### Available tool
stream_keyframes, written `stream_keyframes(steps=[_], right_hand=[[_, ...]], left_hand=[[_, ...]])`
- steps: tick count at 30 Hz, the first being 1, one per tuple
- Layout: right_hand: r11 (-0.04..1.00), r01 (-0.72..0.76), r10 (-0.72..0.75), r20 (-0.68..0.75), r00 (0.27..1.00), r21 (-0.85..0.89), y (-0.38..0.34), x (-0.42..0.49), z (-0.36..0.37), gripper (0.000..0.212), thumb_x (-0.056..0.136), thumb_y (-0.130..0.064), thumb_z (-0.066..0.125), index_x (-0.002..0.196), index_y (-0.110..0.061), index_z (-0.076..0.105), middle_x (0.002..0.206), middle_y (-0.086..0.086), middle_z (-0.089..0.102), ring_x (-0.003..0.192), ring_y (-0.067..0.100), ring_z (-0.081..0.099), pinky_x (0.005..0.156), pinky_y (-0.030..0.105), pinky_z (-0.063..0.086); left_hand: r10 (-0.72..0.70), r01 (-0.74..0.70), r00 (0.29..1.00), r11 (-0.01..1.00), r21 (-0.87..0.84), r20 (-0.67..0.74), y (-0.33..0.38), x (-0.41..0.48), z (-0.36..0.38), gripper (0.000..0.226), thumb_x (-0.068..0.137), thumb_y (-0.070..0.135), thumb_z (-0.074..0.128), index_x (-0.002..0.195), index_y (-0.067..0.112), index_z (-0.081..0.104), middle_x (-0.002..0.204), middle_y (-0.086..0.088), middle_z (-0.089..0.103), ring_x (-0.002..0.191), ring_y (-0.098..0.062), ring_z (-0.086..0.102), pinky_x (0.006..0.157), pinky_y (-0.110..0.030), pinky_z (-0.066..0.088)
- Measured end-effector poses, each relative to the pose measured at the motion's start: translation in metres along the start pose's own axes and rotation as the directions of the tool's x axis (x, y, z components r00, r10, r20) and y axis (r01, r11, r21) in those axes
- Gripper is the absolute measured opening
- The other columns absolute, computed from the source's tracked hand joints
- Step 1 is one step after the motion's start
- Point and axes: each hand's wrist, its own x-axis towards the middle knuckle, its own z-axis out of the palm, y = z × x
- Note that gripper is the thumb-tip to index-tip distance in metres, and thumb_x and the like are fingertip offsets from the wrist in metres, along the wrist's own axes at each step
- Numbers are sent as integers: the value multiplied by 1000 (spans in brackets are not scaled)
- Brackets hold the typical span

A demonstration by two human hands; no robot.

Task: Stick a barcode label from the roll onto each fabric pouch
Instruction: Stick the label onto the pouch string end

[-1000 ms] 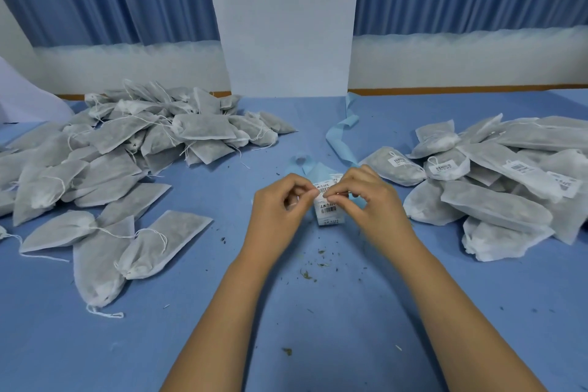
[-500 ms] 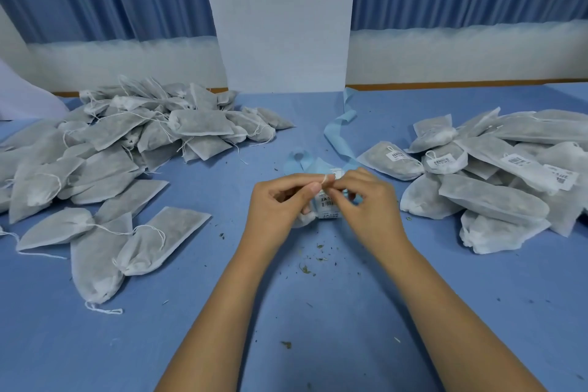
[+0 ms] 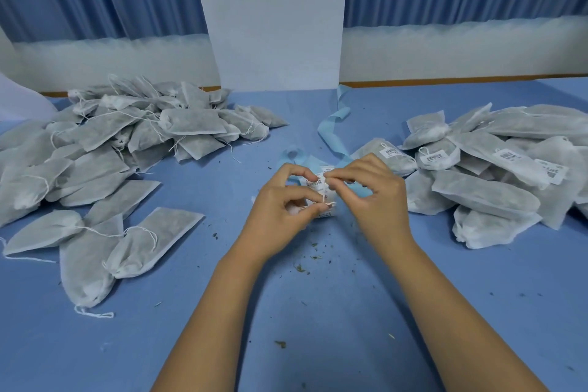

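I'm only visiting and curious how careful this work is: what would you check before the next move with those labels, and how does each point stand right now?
1. Roll held steady: ok, the left hand grips the label roll.
2. Grip for peeling: ok, the right hand pinches the roll's top edge.
3. Peel finished: cannot tell, fingers hide it.
4. Unlabelled pouches at hand: ok, piled on the left.
5. Labelled pouches kept apart: ok, piled on the right.
6. Table clean: not ok, dark crumbs lie scattered.
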Motion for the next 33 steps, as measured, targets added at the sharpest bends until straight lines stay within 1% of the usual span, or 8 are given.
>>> stream_keyframes(steps=[3,6,11,14,18,21,29,33], right_hand=[[905,-391,373,129,919,166,-1,0,2,16,81,-6,72,77,-21,74,75,-12,67,71,5,50,67,12,35],[879,-460,421,253,871,123,-2,-2,5,15,83,-10,71,76,-23,73,72,-9,67,65,6,44,63,14,34],[876,-456,399,293,869,158,-8,-2,6,20,80,-8,74,72,-26,73,63,-21,63,62,7,39,61,17,35],[903,-417,365,328,871,103,-9,-4,7,16,80,-11,74,71,-24,72,64,-18,59,63,6,41,64,16,36],[993,-64,75,114,991,-95,-11,-4,6,10,84,-20,66,80,-11,66,82,-5,62,80,13,50,74,28,40],[978,64,-51,70,996,-199,-12,-5,8,17,83,-29,66,80,-12,69,82,-3,64,80,20,56,74,32,38],[961,26,-13,48,999,-275,-7,-7,10,11,80,-21,72,72,-14,68,76,-5,66,76,20,57,76,26,32],[962,-32,61,99,993,-272,-1,-6,7,9,83,-15,67,76,-11,64,78,-3,62,74,16,51,75,24,28]], left_hand=[[-25,15,995,994,-105,-97,2,1,-1,17,80,8,77,75,24,74,92,9,64,52,-5,52,59,-14,40],[-11,-11,975,995,-95,-222,5,0,0,15,82,11,75,75,25,74,79,9,66,52,-5,54,56,-14,40],[-139,84,926,982,-166,-350,5,0,0,15,84,16,75,77,29,75,74,5,68,57,-29,59,56,-31,47],[-201,142,923,971,-195,-328,5,0,1,11,85,18,74,78,27,75,60,6,63,50,-19,55,53,-21,45],[-300,235,910,942,-240,-285,6,2,0,11,87,16,72,77,19,74,48,8,57,42,-5,49,47,-13,38],[-354,286,912,911,-296,-209,10,2,3,16,88,15,69,74,19,74,48,2,55,45,-9,52,50,-16,41],[-415,358,908,844,-398,-62,10,3,-1,18,89,13,67,74,9,77,56,-4,59,51,-10,51,63,-33,51],[-346,323,938,893,-314,-19,11,2,-2,19,89,14,69,77,25,78,58,9,64,48,-5,52,51,-16,44]])
